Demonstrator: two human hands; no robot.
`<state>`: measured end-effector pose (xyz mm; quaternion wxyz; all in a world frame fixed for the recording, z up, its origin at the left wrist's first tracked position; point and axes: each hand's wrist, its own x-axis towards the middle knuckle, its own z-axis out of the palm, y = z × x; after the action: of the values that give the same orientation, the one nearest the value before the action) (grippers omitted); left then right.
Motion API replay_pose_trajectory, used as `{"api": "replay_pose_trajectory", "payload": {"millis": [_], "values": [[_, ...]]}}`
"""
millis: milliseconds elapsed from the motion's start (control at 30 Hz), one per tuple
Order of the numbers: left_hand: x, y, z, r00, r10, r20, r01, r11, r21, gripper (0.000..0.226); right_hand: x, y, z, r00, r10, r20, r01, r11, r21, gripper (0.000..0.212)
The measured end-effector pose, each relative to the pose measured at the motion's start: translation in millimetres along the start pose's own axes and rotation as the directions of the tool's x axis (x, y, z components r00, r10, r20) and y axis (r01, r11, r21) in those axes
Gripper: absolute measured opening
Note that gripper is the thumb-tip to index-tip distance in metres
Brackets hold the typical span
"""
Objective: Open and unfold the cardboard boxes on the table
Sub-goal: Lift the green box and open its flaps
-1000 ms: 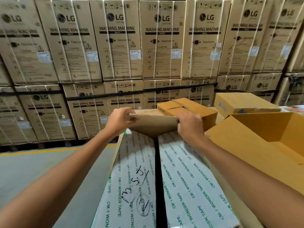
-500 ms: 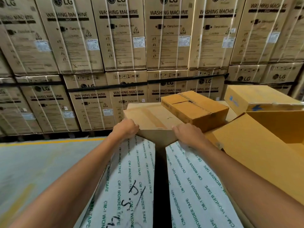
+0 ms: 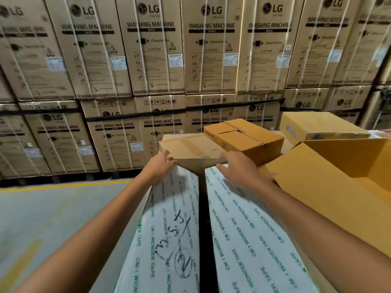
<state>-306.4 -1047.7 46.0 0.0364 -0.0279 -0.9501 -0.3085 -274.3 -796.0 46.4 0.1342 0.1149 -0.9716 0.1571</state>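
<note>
A large box printed "CM-1 WONDER TAPE" fills the lower middle, its two white top flaps (image 3: 249, 229) lying nearly flat with a dark gap between them. At its far end a plain brown flap (image 3: 190, 146) is folded outward, away from me. My left hand (image 3: 160, 164) holds the near left corner of that flap, fingers on top. At the flap's near right corner my right hand (image 3: 237, 169) has its fingers curled over the edge. Both forearms reach along the white flaps.
A small closed brown box (image 3: 243, 138) sits just behind the flap. An open yellow carton (image 3: 317, 187) stands at the right, a closed yellow box (image 3: 321, 125) behind it. Stacked washing-machine cartons (image 3: 156, 49) form a wall. Grey floor with a yellow line (image 3: 42, 208) lies left.
The brown far flap has swung from upright to folded outward and down. Both hands moved forward with it, and the gap between the white flaps is wider.
</note>
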Motion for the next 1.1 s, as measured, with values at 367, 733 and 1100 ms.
{"api": "replay_pose_trajectory", "payload": {"millis": [367,733,1100], "values": [[-158,-16,-8,0.989,-0.046,0.143,0.125,0.786,-0.605,0.035,-114,-50,10,0.896,-0.026,0.443,0.110,0.980,-0.165,0.050],[-193,-35,4,0.947,-0.319,-0.017,0.150,0.491,-0.858,0.020,-126,-104,-9,0.867,0.195,0.458,-0.482,0.561,0.673,0.021],[-209,-55,-28,0.956,-0.292,0.040,0.121,0.266,-0.956,0.046,-84,-198,-35,0.995,0.057,0.079,-0.096,0.433,0.896,0.013]]}}
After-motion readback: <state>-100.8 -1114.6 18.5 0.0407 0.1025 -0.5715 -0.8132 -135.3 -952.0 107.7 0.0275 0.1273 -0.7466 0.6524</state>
